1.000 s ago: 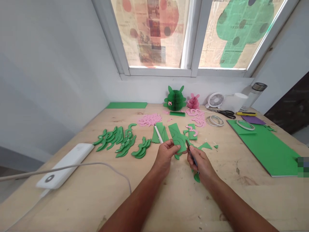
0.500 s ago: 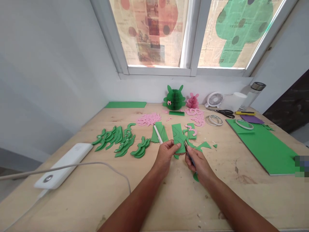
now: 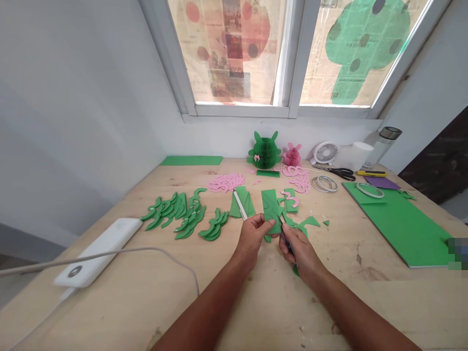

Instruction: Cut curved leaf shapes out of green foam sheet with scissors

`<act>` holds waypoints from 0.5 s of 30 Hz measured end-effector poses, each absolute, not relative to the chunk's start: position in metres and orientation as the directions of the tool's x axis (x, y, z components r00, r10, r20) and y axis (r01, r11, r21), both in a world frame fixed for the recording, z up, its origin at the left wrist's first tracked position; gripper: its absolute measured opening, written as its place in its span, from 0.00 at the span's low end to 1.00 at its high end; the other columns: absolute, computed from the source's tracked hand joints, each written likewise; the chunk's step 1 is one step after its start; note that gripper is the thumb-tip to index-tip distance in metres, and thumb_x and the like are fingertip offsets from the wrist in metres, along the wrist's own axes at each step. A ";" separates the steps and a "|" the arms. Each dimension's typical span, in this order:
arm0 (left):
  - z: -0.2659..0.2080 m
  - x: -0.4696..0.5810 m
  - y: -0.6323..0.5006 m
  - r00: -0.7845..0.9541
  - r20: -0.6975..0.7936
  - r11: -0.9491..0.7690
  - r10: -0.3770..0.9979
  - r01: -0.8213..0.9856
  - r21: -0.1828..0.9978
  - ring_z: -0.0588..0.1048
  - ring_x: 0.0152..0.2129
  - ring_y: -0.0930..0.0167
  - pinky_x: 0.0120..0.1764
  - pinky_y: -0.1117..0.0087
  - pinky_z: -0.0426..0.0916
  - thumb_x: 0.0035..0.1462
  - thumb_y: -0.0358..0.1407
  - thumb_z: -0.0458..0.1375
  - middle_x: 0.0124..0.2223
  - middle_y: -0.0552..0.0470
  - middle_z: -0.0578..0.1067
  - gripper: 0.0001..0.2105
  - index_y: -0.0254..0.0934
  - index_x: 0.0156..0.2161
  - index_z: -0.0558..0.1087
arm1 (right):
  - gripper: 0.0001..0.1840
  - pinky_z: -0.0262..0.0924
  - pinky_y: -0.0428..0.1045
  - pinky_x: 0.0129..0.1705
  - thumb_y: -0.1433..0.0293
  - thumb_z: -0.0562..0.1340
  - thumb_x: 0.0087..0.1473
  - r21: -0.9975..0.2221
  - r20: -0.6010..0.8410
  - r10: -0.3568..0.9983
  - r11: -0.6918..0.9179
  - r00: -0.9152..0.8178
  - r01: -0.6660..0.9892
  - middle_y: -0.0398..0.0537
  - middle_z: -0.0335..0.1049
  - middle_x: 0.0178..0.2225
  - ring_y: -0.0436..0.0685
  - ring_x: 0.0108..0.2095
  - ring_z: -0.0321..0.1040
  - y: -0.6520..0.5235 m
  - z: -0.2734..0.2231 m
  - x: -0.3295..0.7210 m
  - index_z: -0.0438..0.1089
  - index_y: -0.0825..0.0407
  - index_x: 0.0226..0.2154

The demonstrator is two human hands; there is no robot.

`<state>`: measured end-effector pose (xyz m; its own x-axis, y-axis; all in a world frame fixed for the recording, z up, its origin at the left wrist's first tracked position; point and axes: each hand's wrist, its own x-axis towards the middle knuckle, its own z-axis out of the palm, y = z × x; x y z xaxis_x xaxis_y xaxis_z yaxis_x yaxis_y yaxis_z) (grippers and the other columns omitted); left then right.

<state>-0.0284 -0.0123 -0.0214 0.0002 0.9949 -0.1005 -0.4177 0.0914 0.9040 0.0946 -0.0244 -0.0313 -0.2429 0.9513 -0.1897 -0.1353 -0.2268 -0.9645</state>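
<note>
My left hand (image 3: 252, 236) pinches a green paper piece (image 3: 270, 202) by its lower left edge, thumb on top. Curved outlines are drawn on that piece. In my right hand (image 3: 302, 248) is a small pair of dark-handled scissors (image 3: 288, 240), closed in by the fingers, with the blades at the paper's right edge. Just beyond my left hand a white pen (image 3: 240, 204) lies on green paper scraps (image 3: 247, 201). More green offcuts (image 3: 312, 221) lie past my right hand, with a pink curved cutout (image 3: 290, 197) among them.
Stacks of green curved cutouts (image 3: 190, 219) and a pink pile (image 3: 226, 182) lie left of centre. A white power bank (image 3: 98, 253) trails a cable (image 3: 157, 247) at left. Green card (image 3: 405, 229) and tape rolls (image 3: 324, 183) lie right. Honeycomb paper figures (image 3: 266, 152) stand behind.
Both hands stay nearly in place around the green paper, and the scissors have shifted very slightly against its edge. The whole view has moved down a little.
</note>
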 end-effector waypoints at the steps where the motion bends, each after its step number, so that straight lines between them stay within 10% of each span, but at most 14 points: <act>1: -0.021 -0.028 -0.012 -0.003 -0.098 0.088 0.995 -0.418 0.904 0.67 0.18 0.76 0.28 0.72 0.64 0.40 0.37 0.64 0.21 0.54 0.71 0.09 0.33 0.22 0.71 | 0.25 0.33 0.42 0.12 0.49 0.55 0.52 -0.965 -0.190 0.952 -0.227 -0.240 -0.135 0.35 0.52 0.12 0.43 0.11 0.41 -0.025 -0.032 0.095 0.66 0.56 0.24; 15: -0.024 -0.026 -0.016 0.000 -0.060 0.056 0.998 -0.355 0.933 0.65 0.18 0.75 0.27 0.73 0.60 0.43 0.38 0.62 0.19 0.55 0.69 0.09 0.33 0.21 0.71 | 0.26 0.33 0.42 0.12 0.48 0.54 0.51 -0.961 -0.189 0.953 -0.229 -0.238 -0.154 0.35 0.53 0.12 0.42 0.11 0.41 -0.024 -0.036 0.095 0.66 0.55 0.24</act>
